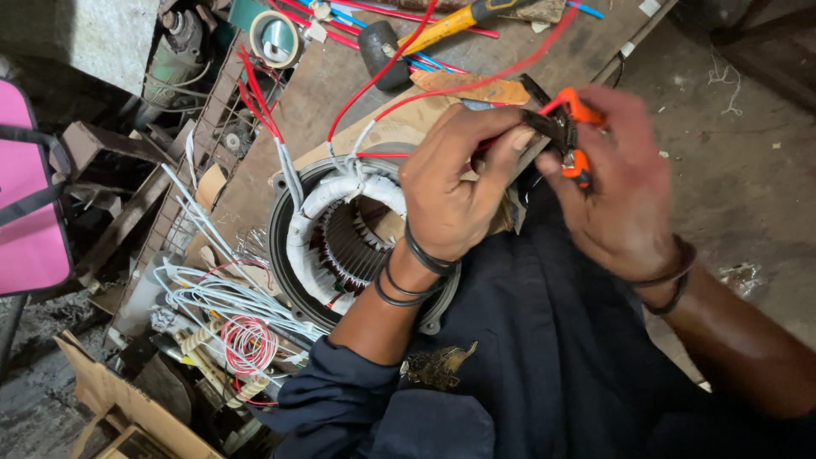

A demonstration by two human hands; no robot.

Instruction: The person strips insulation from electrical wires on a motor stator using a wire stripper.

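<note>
A person in dark blue work clothes bent over a round grey metal motor stator (pixel 299 255) with copper windings wrapped in white tape, which rested at the near edge of a worn brown wooden bench (pixel 340 93), partly against the person's lap. The left hand (pixel 455 191), with black bands at the wrist, lay over the stator's right rim, its fingers pinched shut on a thin red insulated wire (pixel 399 155) rising from the windings. The right hand (pixel 616 183) was clenched around orange-handled pliers (pixel 568 127), whose dark jaws met the wire just beside the left fingertips.

Bare grey concrete floor (pixel 748 153) lay to the right of the bench. A pink panel with a black strap (pixel 30 204) stood at the left. Across the bench's far edge lay a black rubber mallet with a yellow handle (pixel 416 38), red and blue wires, and a roll of pale tape (pixel 276 38). Off the bench's left edge sat a tangle of white sleeved wires (pixel 212 293) and a small coil of red wire (pixel 248 344), above a torn cardboard box (pixel 110 399).
</note>
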